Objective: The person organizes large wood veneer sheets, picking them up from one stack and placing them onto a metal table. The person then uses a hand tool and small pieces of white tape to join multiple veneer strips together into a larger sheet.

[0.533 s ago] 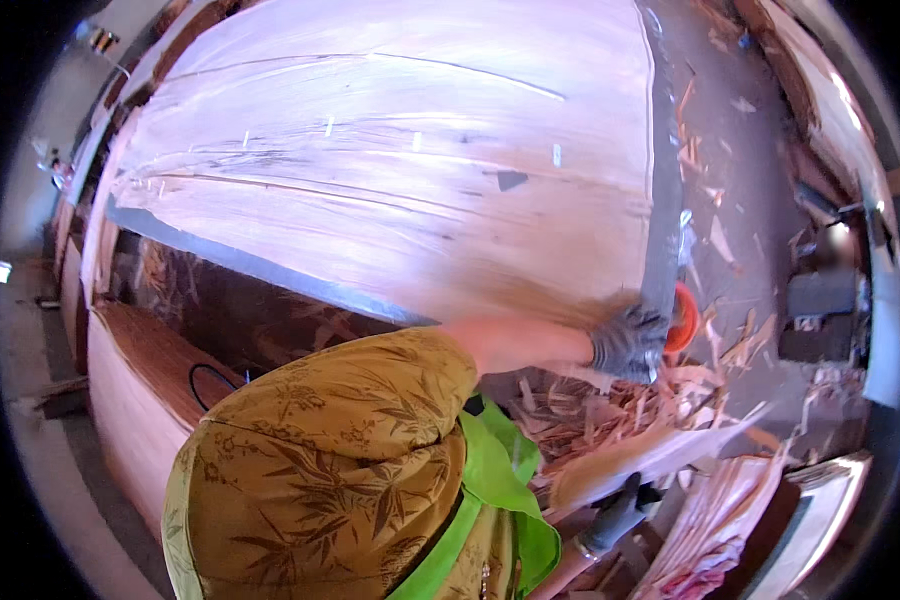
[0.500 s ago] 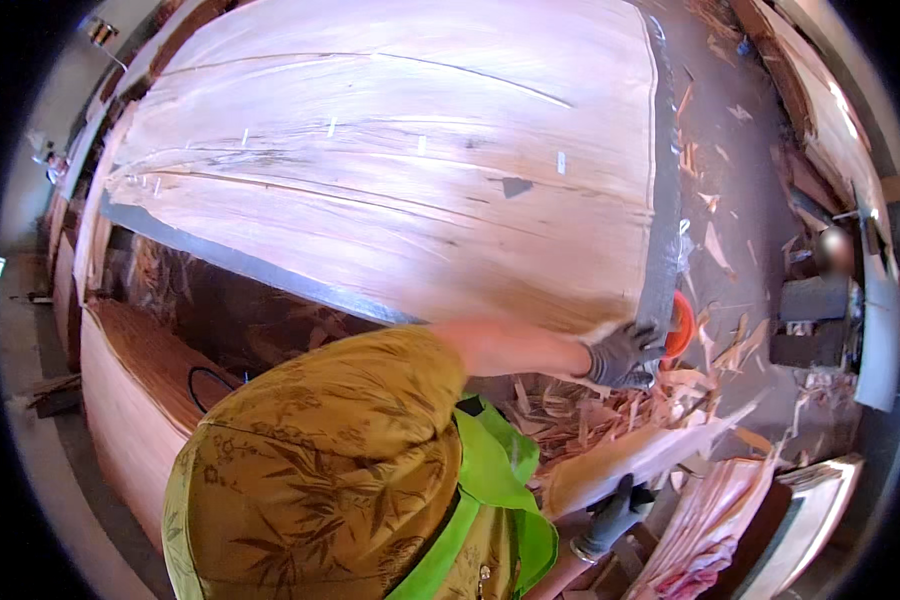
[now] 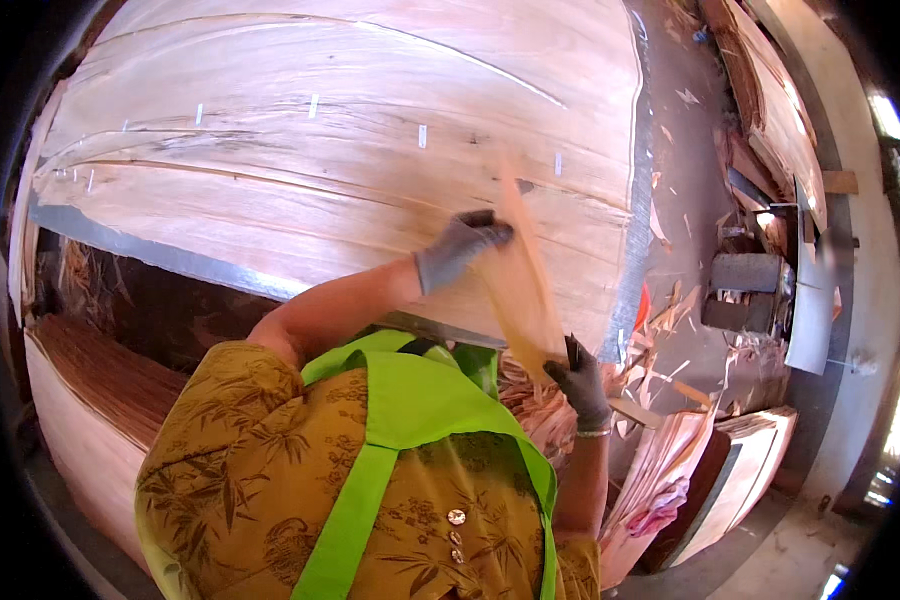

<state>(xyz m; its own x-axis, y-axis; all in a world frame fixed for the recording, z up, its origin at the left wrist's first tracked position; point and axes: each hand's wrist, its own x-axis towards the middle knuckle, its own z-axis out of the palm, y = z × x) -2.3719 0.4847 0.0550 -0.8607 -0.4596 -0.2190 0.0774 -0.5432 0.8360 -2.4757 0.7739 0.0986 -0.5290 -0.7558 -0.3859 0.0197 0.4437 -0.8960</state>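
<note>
Head view: left hand [image 3: 457,250], grey-gloved, centre frame, pinched the upper part of a thin veneer strip [image 3: 523,285]. Right hand [image 3: 580,380], also gloved, right of centre, gripped the strip's lower end. Strip ran tilted between both hands, above the big veneer sheet [image 3: 350,140] filling the upper frame. Wood scraps [image 3: 670,320] littered the floor at right.

I am seeing both hands wearing grey knit gloves: left hand [image 3: 460,248], right hand [image 3: 582,382]. The torso is wearing a mustard short-sleeved shirt with a brown bamboo-leaf print and small round buttons, under neon-green vest straps. A thin bracelet is circling the right wrist.
</note>
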